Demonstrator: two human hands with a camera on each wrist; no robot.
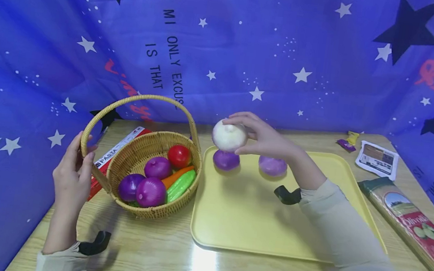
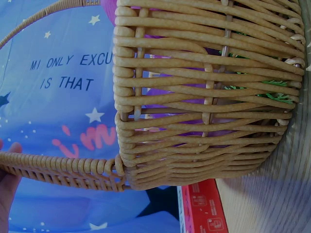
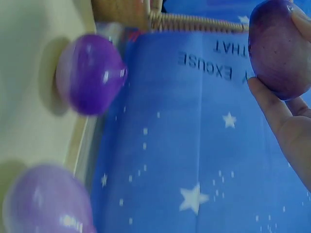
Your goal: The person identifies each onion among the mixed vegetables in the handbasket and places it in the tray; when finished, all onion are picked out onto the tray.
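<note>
Left hand (image 1: 72, 176) grips the woven wicker basket (image 1: 154, 171) handle; right hand (image 1: 265, 139) pinches a round pale onion (image 1: 229, 136).

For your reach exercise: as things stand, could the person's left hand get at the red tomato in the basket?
Probably yes. The left hand holds the basket handle, and the tomato lies uncovered on top at the far side. The arched handle leaves the opening free, though the hand must first let go.
</note>
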